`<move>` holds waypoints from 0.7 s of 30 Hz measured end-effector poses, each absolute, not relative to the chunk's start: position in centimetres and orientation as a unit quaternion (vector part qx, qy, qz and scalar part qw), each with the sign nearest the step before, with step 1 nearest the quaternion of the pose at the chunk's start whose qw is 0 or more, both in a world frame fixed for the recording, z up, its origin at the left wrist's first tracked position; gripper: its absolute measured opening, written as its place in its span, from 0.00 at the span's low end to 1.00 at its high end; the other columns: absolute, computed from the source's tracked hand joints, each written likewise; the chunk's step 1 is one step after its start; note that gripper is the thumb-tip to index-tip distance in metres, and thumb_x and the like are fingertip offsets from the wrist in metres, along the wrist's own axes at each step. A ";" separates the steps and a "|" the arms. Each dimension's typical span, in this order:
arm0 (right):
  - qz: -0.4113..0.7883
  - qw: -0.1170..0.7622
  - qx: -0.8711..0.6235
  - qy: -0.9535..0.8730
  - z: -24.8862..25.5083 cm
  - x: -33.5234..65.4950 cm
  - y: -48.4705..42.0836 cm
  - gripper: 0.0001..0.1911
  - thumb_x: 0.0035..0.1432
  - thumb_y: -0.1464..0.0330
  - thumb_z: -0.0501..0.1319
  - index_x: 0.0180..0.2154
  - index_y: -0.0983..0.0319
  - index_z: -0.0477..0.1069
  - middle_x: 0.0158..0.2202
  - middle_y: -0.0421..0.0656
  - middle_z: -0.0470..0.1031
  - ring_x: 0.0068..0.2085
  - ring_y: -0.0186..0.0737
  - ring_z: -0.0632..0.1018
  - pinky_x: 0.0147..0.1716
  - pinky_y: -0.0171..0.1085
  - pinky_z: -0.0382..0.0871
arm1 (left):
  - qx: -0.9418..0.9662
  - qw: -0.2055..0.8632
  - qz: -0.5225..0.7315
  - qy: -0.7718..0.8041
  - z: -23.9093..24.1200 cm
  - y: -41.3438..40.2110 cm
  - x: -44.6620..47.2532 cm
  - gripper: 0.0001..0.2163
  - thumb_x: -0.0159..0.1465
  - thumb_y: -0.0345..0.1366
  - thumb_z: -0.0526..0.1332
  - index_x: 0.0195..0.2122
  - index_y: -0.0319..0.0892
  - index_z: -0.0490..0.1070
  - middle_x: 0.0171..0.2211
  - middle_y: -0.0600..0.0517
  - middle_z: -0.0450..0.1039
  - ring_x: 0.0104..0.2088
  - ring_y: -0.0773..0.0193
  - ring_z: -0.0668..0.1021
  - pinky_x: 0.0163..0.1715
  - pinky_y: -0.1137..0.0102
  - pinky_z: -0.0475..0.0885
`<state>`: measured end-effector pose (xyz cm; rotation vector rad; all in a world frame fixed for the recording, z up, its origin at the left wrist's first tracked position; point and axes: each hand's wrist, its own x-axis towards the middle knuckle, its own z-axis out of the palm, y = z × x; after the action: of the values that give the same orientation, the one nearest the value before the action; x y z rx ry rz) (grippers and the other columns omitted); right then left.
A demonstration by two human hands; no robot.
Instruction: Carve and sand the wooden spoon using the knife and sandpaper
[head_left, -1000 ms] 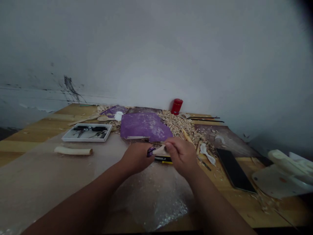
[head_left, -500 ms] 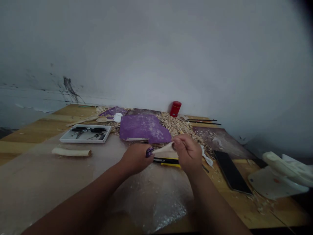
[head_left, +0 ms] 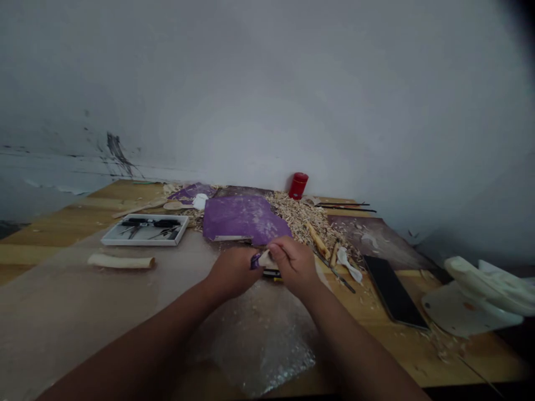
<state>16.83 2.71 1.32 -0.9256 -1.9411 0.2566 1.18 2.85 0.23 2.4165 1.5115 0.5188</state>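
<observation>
My left hand [head_left: 232, 271] is closed around a small purple piece [head_left: 255, 260], likely a scrap of sandpaper. My right hand [head_left: 292, 264] is closed on a pale wooden piece [head_left: 264, 259], with most of the piece hidden under its fingers. The two hands meet over the table's middle, the purple scrap pressed against the wood's left end. Under them lies a black and yellow knife [head_left: 271, 274], partly hidden. A sheet of clear bubble wrap [head_left: 259, 340] lies on the table just in front of my hands.
A purple sandpaper sheet [head_left: 242, 218] and a heap of wood shavings [head_left: 303, 214] lie behind my hands. A white tray of tools [head_left: 144, 229] and a wooden stick [head_left: 121, 261] are at left. A red can [head_left: 299, 185], carving tools [head_left: 330, 253], a black slab [head_left: 393, 289] and white objects [head_left: 480, 289] are at right.
My right hand slid right along the wooden piece, baring more of it, then came back left to meet my left hand. The left hand stayed in place.
</observation>
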 end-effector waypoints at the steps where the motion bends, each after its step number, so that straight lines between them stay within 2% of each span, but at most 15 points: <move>1: 0.103 0.492 -0.392 -0.771 1.3 16.9 2.7 0.10 0.56 0.66 0.50 0.28 0.62 0.67 0.22 0.38 0.67 0.25 0.31 0.69 0.26 0.30 0.59 | 0.824 0.121 0.179 0.524 0.3 2.8 1.2 0.09 0.55 0.38 0.52 0.25 0.42 0.67 0.24 0.52 0.71 0.25 0.66 0.70 0.24 0.73 0.56; 4: 0.104 0.548 -0.430 -0.710 1.1 17.1 2.8 0.10 0.56 0.66 0.50 0.28 0.61 0.66 0.21 0.37 0.66 0.23 0.32 0.68 0.23 0.30 0.59 | 0.809 0.124 0.177 0.546 0.5 2.7 1.2 0.11 0.55 0.41 0.51 0.25 0.41 0.67 0.23 0.51 0.71 0.24 0.65 0.70 0.23 0.73 0.55; 9: 0.119 0.483 -0.382 -0.779 0.9 16.8 2.9 0.09 0.55 0.66 0.52 0.27 0.61 0.67 0.21 0.37 0.67 0.23 0.31 0.68 0.24 0.30 0.59 | 0.820 0.137 0.177 0.527 0.5 2.7 1.3 0.10 0.56 0.38 0.51 0.26 0.41 0.68 0.25 0.51 0.72 0.26 0.65 0.71 0.24 0.73 0.57; 13: 0.105 0.579 -0.437 -0.680 1.1 17.0 2.9 0.10 0.55 0.65 0.50 0.28 0.62 0.66 0.20 0.37 0.66 0.22 0.31 0.67 0.22 0.30 0.58 | 0.805 0.127 0.179 0.550 0.4 2.8 1.2 0.11 0.55 0.42 0.51 0.26 0.41 0.68 0.26 0.50 0.72 0.26 0.64 0.71 0.24 0.72 0.56; 18: 0.134 0.488 -0.386 -0.771 0.8 16.7 3.1 0.11 0.55 0.65 0.51 0.26 0.61 0.67 0.20 0.37 0.66 0.23 0.31 0.68 0.23 0.30 0.59 | 0.816 0.134 0.173 0.536 0.3 2.8 1.2 0.09 0.55 0.39 0.52 0.26 0.42 0.69 0.27 0.51 0.72 0.27 0.64 0.72 0.25 0.72 0.57; 21: 0.137 0.566 -0.425 -0.694 0.9 16.7 3.1 0.11 0.56 0.64 0.50 0.27 0.62 0.66 0.19 0.37 0.65 0.21 0.31 0.67 0.21 0.30 0.58 | 0.809 0.132 0.178 0.544 0.3 2.8 1.2 0.11 0.56 0.42 0.51 0.27 0.41 0.69 0.26 0.50 0.72 0.26 0.63 0.71 0.24 0.72 0.57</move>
<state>16.69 3.10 0.90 -0.9987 -1.6310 0.3221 1.17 2.83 0.30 2.3483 1.5783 0.5167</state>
